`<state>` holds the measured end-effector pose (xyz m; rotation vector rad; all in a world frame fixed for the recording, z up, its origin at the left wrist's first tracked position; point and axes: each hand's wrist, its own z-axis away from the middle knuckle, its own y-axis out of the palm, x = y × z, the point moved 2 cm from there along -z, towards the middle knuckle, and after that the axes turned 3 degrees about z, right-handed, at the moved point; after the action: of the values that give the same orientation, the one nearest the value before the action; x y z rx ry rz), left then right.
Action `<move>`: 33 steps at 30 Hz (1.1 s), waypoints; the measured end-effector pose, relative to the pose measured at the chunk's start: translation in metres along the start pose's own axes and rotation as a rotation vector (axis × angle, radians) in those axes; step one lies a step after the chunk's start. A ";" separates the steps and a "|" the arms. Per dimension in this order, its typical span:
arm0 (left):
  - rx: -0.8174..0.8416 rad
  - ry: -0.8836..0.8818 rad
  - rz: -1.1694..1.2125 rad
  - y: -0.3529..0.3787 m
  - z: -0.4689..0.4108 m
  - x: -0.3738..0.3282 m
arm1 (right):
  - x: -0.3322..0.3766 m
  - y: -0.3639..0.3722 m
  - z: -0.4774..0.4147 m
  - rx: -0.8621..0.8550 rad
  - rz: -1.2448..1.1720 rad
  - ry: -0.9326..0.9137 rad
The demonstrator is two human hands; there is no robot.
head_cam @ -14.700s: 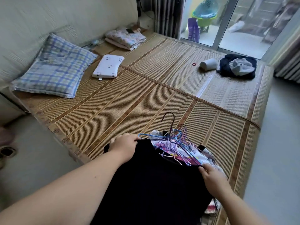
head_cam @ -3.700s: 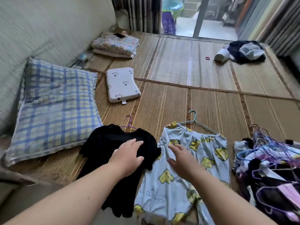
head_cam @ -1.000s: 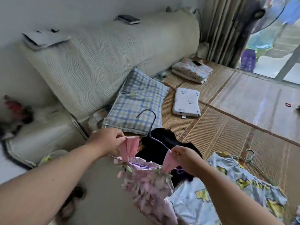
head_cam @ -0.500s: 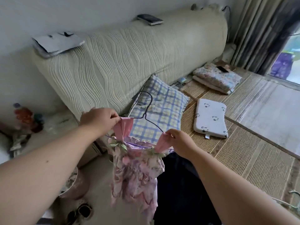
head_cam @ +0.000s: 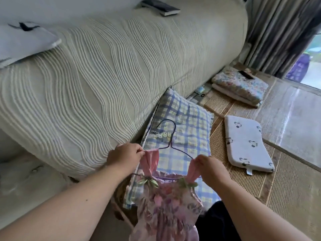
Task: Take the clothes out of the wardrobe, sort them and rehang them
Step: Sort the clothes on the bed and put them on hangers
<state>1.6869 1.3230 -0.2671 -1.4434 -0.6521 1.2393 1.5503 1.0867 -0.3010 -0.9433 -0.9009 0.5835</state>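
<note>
Pinching a pink shoulder strap each, the left hand (head_cam: 125, 156) and the right hand (head_cam: 210, 168) hold a small floral dress (head_cam: 166, 209) up on a thin wire hanger (head_cam: 173, 134), whose hook rises between them in front of a blue plaid pillow (head_cam: 189, 119). A black garment (head_cam: 212, 223) shows under the right forearm at the edge of the woven mat (head_cam: 286, 197), with a white cushion (head_cam: 246, 143) lying flat farther right.

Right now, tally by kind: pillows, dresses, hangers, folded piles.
Pillows: 2 (plaid pillow, white pillow)
Dresses: 1 (dress, pinched at both straps)
Hangers: 1 (hanger)
Folded piles: 1 (folded pile)
Total: 5
</note>
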 end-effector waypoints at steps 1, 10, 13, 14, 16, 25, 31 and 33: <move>0.030 0.010 -0.008 0.011 -0.017 0.006 | 0.001 0.010 -0.015 0.039 0.076 0.021; 0.213 0.043 -0.088 0.096 -0.141 0.029 | -0.001 0.066 -0.129 0.199 0.138 0.273; 0.240 0.027 -0.096 0.117 -0.150 0.033 | -0.013 0.076 -0.139 0.117 0.047 0.303; 0.285 0.036 -0.099 0.124 -0.149 0.030 | -0.017 0.078 -0.137 0.080 0.028 0.294; 0.366 0.068 -0.090 0.133 -0.139 0.021 | -0.020 0.081 -0.122 0.024 -0.015 0.254; 0.587 0.578 -0.040 0.122 -0.008 -0.111 | -0.072 0.044 0.051 -0.034 0.013 0.382; 0.607 0.890 -0.073 0.122 0.118 -0.202 | -0.124 0.018 0.195 -0.183 -0.004 0.557; 0.610 0.968 -0.079 0.123 0.171 -0.225 | -0.144 0.019 0.258 -0.234 -0.069 0.626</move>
<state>1.4316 1.1514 -0.2863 -1.2638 0.3095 0.4746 1.2540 1.0974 -0.3004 -1.2087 -0.4357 0.1003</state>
